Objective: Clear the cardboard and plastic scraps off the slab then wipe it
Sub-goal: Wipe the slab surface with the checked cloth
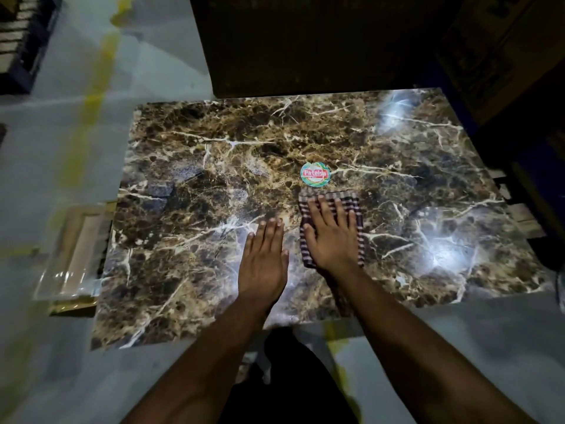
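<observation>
Your forearms come up from 6 o'clock onto slab [305, 142]. Scraps look gone from top; wiping step in hand. Right hand [331, 237] lies flat on checked cloth [356, 203], fingers [321, 209] spread straight, pressing not gripping. Left hand [264, 258] rests at 9 o'clock of cloth, fingers straight and together, flat on bare stone, holding nothing. Round sticker [315, 174] sits just past cloth at 12 o'clock. Next move likely calls for sweeping cloth outward toward unwiped edges, pressure even.

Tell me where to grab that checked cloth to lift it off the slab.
Pinch the far edge of the checked cloth, coming from above beyond the right hand. It lies flat on the slab, pinned under straight fingers, with that strip left bare.
</observation>
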### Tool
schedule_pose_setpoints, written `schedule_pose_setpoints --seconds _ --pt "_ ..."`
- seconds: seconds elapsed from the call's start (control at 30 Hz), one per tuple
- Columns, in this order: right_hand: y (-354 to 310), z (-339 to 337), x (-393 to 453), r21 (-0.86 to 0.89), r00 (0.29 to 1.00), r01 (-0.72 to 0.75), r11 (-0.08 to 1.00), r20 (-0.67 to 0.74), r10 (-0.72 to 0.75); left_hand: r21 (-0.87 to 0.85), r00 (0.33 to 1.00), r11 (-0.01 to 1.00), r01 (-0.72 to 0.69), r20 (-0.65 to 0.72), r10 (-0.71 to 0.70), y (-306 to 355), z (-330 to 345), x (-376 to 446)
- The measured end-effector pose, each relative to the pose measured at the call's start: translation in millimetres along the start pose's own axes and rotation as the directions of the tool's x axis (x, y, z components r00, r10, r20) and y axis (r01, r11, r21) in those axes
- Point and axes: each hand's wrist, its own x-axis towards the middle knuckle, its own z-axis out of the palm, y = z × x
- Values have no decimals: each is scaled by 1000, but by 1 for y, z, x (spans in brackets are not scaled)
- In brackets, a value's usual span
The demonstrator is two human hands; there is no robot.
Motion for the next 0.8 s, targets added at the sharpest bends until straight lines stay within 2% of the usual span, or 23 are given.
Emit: schedule_pose_setpoints --seconds 0.1,0.2,0.27,0.37,0.4,0.5,0.6,0.7,0.8 --pt "-19 6 -30 -8 994 108 994 25 -107 21 1000 1000 3 -10 -3 -1 4 -9" --pt "15 4 -68 -52 983 177 983 51 -175 32 999 999 -26 -37 27 -2 7 -20" --pt "33 2 -68 -53 991 125 991 46 -122 31 999 999 -41 -27 42 -1 8 -30" --pt "10 4 -57 -6 1000 -14 1000 26 14 28 1000 1000 -5 -14 5 3 9 -39" --pt "-6 6 -58 9 1000 -23 1000 18 23 22 1000 1000 18 -10 -18 6 11 -41" --pt "-31 13 -83 13 997 74 997 23 -74 30 999 998 52 14 -52 12 15 -46" --pt "4 11 -109 -10 993 116 993 30 -115 27 998 997 67 -7 -67 14 17 -48" --pt "44 4 -95 -25 1000 26 999 5 -26 35 997 996 80 14 -81 21 15 -48" --pt "27 1 -67 8 997 -67 998 -27 67 24 994 993 112 -6 -112 29 18 -40"
